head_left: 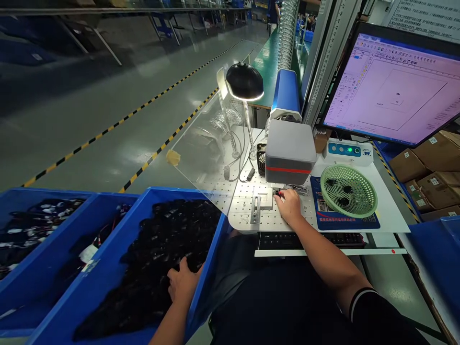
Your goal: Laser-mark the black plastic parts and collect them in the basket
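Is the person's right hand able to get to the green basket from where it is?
Probably yes. The right hand rests on the work plate beside the green basket, and nothing stands between them.

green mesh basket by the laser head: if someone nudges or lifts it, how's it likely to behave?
The green mesh basket looks like thin perforated plastic, so probably light and a bit flexible. It holds only a few small black parts, so likely little weight to anchor it; a nudge could slide it across the blue mat. Its wide, shallow shape suggests it would not tip easily.
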Tool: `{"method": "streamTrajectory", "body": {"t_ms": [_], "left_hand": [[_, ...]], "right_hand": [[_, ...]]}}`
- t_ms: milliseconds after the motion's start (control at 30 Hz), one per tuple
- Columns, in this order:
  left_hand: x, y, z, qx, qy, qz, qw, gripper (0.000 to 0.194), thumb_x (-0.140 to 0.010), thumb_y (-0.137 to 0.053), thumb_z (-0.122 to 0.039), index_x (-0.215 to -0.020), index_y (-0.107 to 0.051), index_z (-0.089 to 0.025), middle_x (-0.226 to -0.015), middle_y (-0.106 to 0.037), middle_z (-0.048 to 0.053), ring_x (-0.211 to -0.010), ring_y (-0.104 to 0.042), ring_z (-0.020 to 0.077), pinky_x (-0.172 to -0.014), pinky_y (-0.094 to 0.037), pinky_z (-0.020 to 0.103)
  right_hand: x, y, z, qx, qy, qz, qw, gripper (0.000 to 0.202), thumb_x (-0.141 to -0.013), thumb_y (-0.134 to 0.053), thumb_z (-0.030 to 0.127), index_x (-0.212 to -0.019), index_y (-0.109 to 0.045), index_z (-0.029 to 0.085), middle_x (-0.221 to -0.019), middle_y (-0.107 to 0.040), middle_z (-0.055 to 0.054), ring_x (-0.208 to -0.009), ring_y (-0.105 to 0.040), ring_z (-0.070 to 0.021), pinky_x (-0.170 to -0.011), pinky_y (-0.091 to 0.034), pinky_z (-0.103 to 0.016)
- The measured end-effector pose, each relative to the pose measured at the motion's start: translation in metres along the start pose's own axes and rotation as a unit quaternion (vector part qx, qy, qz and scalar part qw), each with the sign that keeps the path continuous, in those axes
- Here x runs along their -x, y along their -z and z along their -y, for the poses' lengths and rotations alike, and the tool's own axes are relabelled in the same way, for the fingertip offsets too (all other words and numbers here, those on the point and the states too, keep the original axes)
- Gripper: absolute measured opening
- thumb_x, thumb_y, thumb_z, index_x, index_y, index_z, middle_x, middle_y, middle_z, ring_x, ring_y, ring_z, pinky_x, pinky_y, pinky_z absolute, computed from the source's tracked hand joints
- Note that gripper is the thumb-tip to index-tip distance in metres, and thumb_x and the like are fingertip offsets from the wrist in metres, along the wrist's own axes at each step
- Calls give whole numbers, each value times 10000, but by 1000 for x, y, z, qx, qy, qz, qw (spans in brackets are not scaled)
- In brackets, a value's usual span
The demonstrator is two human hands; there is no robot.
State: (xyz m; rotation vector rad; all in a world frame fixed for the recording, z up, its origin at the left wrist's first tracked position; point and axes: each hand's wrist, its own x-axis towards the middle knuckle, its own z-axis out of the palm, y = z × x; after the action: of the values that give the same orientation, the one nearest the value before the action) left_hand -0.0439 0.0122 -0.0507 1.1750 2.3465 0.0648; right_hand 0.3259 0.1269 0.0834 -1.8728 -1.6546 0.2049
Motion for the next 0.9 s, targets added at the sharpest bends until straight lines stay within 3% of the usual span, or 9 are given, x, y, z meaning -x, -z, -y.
{"method": "streamTrajectory", "body": {"t_ms": [267,367,500,700,900], "left_hand": [[-9,-6,8,12,-5,-3,1000,955,-724,-633,-598,-1533,-324,-194,-1450,-325,247,-1215,-536,461,-1011,-449,572],[-10,-7,9,19,-7,-6,1000,940,-721,-637,-596,-1526,-334,-218,-1476,-307,226,-1229,-534,453,-1018,-454,560],[-11,-9,8,26,-9,-12,1000,920,-730,-634,-615,-1516,-353,-228,-1494,-293,217,-1220,-549,435,-1010,-469,541],[-7,-7,6,57,-19,-47,997,743,-803,-561,-632,-1411,-481,-213,-1425,-362,212,-1181,-570,390,-970,-500,511],[-8,-5,6,74,-8,-63,995,610,-814,-562,-582,-1299,-569,-212,-1429,-364,194,-1188,-554,374,-988,-490,517]], "right_hand": [[10,9,-5,-28,-3,-8,1000,228,-869,-708,325,-1046,-709,183,-1015,-686,-90,-1001,-600,-274,-900,-489,-419],[35,25,-9,-53,31,-29,998,199,-898,-651,316,-1044,-690,187,-987,-680,-90,-967,-617,-264,-867,-512,-424],[89,56,-11,-97,97,-51,989,166,-944,-582,276,-1068,-672,213,-982,-685,-82,-944,-633,-240,-869,-529,-416],[159,79,-20,-86,127,73,986,252,-907,-538,139,-1099,-669,234,-1045,-730,-73,-975,-679,-238,-868,-555,-415],[170,75,-31,-92,123,130,979,347,-842,-489,65,-1090,-676,220,-1136,-732,-80,-1058,-688,-234,-922,-566,-432]]}}
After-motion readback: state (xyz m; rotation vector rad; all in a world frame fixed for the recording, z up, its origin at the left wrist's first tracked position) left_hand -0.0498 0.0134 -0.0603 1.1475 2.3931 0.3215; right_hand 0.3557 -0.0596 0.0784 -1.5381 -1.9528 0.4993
